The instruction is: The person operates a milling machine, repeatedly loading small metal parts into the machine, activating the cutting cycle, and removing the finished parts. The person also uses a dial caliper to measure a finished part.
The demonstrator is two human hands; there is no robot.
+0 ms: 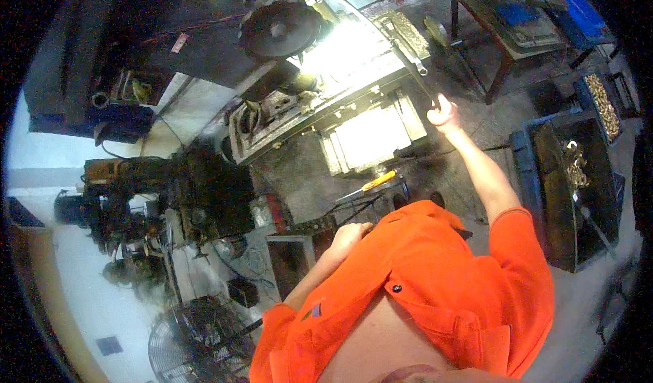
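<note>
My right hand (443, 114) reaches forward, its fingers closed around the end of a dark metal lever (417, 72). The lever runs up to the brightly lit machine bed (333, 101). Lower down, beside the orange shirt, is my left hand (350, 237), back upward and close to a dark metal box (289, 254). Its fingertips are hidden, so I cannot make out whether it holds anything. A screwdriver with a yellow handle (379, 180) lies between the machine and my body. Glare washes out part of the machine top.
To the right stands a dark bin (544, 199) with brass-coloured parts, and beyond it a tray of small pieces (603, 104). A work table (503, 32) is at the far right. On the left are dark machinery (204, 192) and a caged fan (197, 342).
</note>
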